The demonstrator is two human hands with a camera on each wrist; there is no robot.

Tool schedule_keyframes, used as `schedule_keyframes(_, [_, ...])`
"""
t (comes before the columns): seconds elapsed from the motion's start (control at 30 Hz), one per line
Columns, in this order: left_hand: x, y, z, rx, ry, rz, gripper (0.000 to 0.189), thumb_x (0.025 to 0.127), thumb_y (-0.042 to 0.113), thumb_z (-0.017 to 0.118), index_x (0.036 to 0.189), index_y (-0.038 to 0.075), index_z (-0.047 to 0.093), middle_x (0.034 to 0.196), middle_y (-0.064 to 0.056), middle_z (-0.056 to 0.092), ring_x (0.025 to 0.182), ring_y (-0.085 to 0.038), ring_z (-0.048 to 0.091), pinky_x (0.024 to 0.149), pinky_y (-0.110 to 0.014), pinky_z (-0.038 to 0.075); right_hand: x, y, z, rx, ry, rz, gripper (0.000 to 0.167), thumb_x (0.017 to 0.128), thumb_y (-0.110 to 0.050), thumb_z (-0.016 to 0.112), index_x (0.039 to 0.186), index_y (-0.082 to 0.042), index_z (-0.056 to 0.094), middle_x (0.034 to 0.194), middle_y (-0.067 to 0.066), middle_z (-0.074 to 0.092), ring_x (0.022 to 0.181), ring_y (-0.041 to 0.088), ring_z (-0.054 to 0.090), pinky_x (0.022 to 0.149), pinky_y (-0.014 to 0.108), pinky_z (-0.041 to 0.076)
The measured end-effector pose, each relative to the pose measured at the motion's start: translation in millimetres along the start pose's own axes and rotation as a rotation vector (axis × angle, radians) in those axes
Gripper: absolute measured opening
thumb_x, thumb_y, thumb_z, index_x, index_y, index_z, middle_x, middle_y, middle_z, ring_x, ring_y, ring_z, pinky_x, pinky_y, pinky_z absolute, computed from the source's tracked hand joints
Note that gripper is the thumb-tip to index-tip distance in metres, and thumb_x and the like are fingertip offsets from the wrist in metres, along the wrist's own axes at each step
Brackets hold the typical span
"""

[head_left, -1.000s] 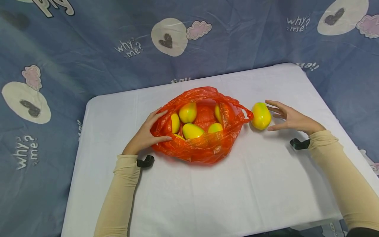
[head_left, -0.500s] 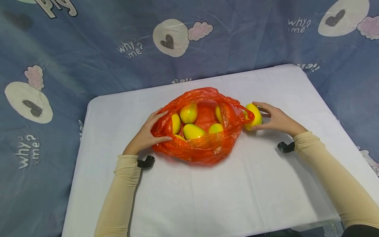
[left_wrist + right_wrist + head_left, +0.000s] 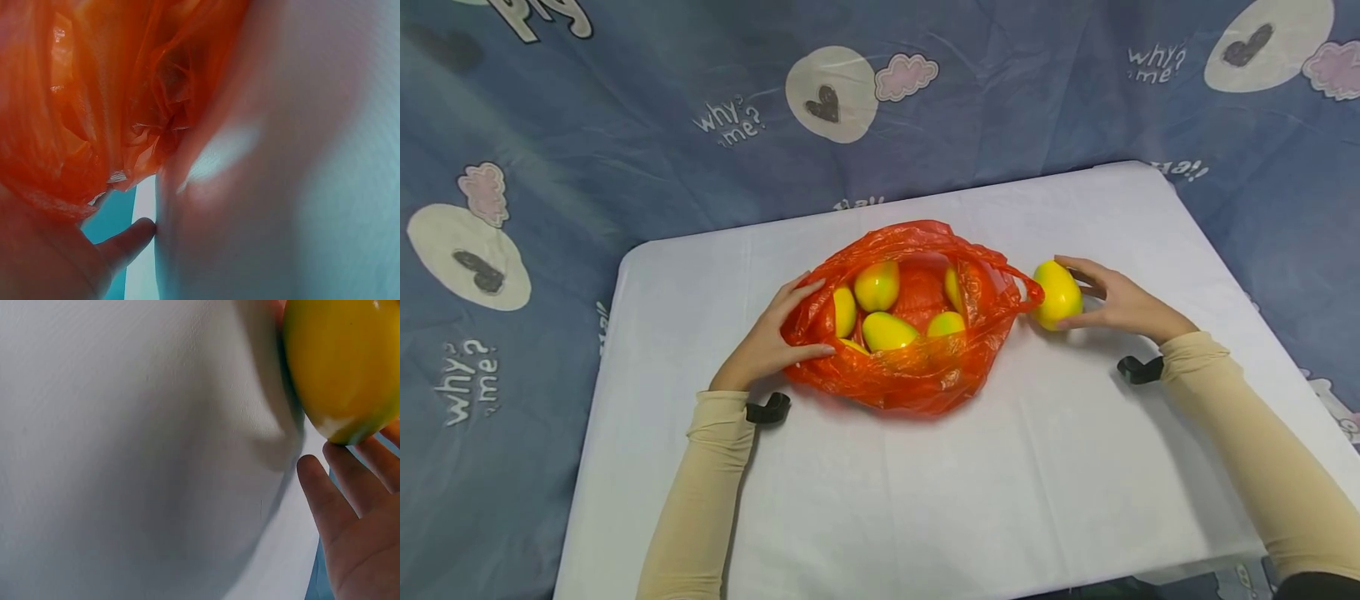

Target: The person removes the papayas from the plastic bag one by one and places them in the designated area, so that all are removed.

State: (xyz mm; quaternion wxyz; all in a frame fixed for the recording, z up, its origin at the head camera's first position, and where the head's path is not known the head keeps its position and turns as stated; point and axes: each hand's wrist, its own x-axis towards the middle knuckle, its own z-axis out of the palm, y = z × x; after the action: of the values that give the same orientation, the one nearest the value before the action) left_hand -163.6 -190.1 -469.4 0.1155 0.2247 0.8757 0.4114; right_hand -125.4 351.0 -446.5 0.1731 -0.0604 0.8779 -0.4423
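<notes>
A crumpled red plastic bag stands wide-mouthed on the white table, with several yellow mangoes inside. My left hand holds the bag's left side, thumb over the front rim and fingers at the back. In the left wrist view, the red film lies against this hand. Just right of the bag's handle loop, my right hand grips another mango between thumb and fingers. The right wrist view shows that mango in close-up, yellow with green toward its end, fingertips right at its lower side.
The table carries a white cloth. Behind it hangs a blue patterned curtain. A black camera mount juts from the right wrist, and a similar mount from the left.
My right hand came in from the right and took the mango, moved it left behind the handle loop, then slightly back right. The left hand and bag stayed in place.
</notes>
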Motion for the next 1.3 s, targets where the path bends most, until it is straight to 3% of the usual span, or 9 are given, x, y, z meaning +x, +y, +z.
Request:
schedule_keyframes(0.63, [0.0, 0.9, -0.7, -0.003, 0.000, 0.002, 0.096, 0.078, 0.041, 0.090, 0.157, 0.047, 0.036, 0.172, 0.010, 0.017, 0.160, -0.031, 0.020, 0.120, -0.072, 0.029, -9.3, 6.4, -15.1, 0.004, -0.068, -0.004, 0.103, 0.081, -0.007, 0.082, 0.165, -0.014, 0.023, 0.172, 0.011, 0.022, 0.158, 0.039, 0.021, 0.124, 0.067, 0.023])
schedule_keyframes(1.3, [-1.5, 1.7, -1.4, 0.003, 0.002, 0.003, 0.095, 0.079, 0.043, 0.089, 0.157, 0.047, 0.035, 0.172, 0.010, 0.017, 0.159, -0.031, 0.021, 0.120, -0.071, 0.030, -9.7, 3.0, -13.4, 0.005, -0.073, -0.021, 0.109, 0.079, -0.010, 0.086, 0.166, -0.020, 0.021, 0.173, 0.009, 0.020, 0.158, 0.038, 0.019, 0.122, 0.070, 0.024])
